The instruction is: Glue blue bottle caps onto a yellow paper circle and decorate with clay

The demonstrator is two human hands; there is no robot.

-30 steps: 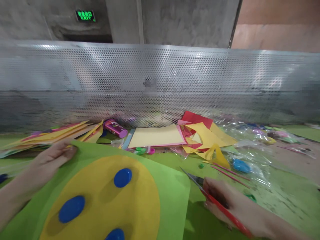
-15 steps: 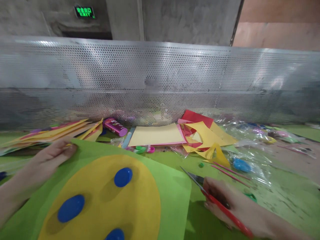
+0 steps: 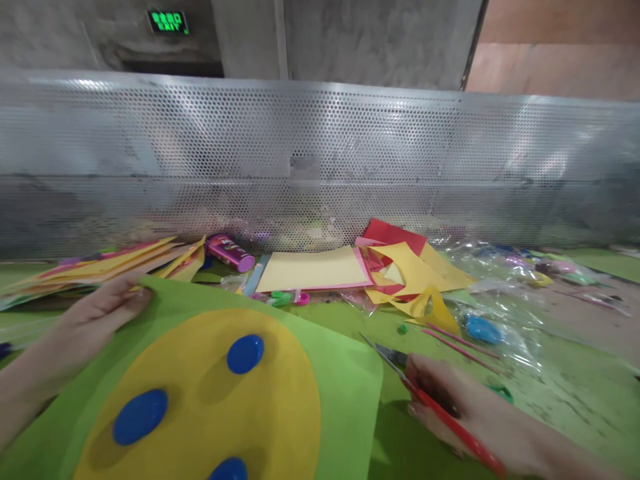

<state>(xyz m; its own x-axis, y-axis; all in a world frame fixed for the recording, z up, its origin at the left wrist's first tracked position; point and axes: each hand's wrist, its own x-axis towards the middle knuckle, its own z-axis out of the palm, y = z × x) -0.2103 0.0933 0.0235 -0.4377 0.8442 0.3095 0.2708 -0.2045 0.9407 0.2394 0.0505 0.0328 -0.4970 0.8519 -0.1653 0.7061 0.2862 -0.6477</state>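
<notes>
A large sheet of green paper (image 3: 345, 373) is tilted up in front of me, its far corner pinched in my left hand (image 3: 103, 313). On it lies a big yellow paper circle (image 3: 200, 393) bearing blue discs, among them a blue disc (image 3: 245, 354) near the top and another blue disc (image 3: 141, 417) at the left; a third is cut off by the bottom edge. My right hand (image 3: 455, 400) grips red-handled scissors (image 3: 450, 423). Their blades are parted and lie close to the sheet's right corner; I cannot tell whether they touch it.
Behind the sheet lie cream paper (image 3: 310, 270), yellow scraps (image 3: 415, 270), a purple canister (image 3: 230, 253) and a stack of coloured paper (image 3: 120, 260). Pink sticks (image 3: 463, 347), a blue lump in clear plastic (image 3: 483, 329) and wrappers lie right. A perforated metal screen (image 3: 320, 147) stands behind.
Almost nothing differs. The green sheet with its yellow circle and blue discs has shifted very slightly left; both hands keep their hold.
</notes>
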